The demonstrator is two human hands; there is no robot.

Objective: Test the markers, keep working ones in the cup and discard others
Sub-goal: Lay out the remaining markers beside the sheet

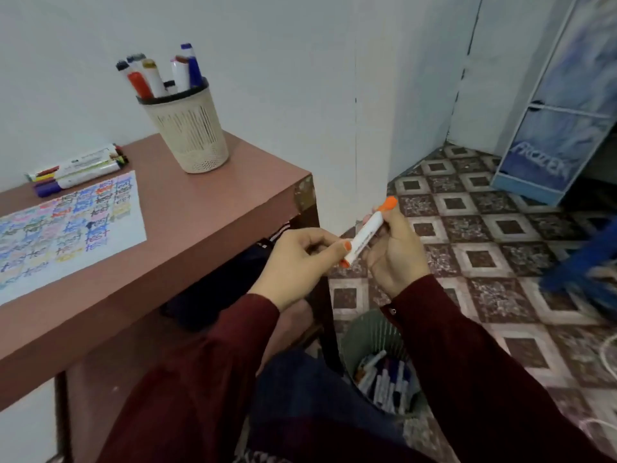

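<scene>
Orange marker point(365, 236): white barrel, orange cap at the upper end, tilted, held in mid-air between both hands. Right hand point(395, 259): fingers curled round the upper barrel, just below the cap. Left hand point(297, 262): thumb and fingertips pinching the lower, orange end. Cap apparently on; whether already tested, cannot tell.

Below the fingers, near: grey-green mesh waste bin point(364, 332) on the floor, holding a heap of discarded markers point(387, 385).

Left of the fingers, near: test sheet point(110, 228) flat on the brown desk point(213, 208), densely covered in coloured "test" scribbles, little blank paper remaining.

Beyond the sheet, further from the fingers: loose markers point(76, 168), a few, lying side by side and touching, at the desk's back edge.

Up and left of the fingers, well apart: beige mesh cup point(190, 135), upright, black rim, holding several kept markers point(157, 76).

Progress, judged: well advanced. Done: many markers sorted to cup and bin. Left: a verdict on the held marker (its position above the bin hints at discard, not certain), then the loose few by the sheet, presumably untested.

Far right of the fingers: blue "Frozen" cabinet point(554, 138) against the wall; blurred blue object point(581, 269), unidentified.
</scene>
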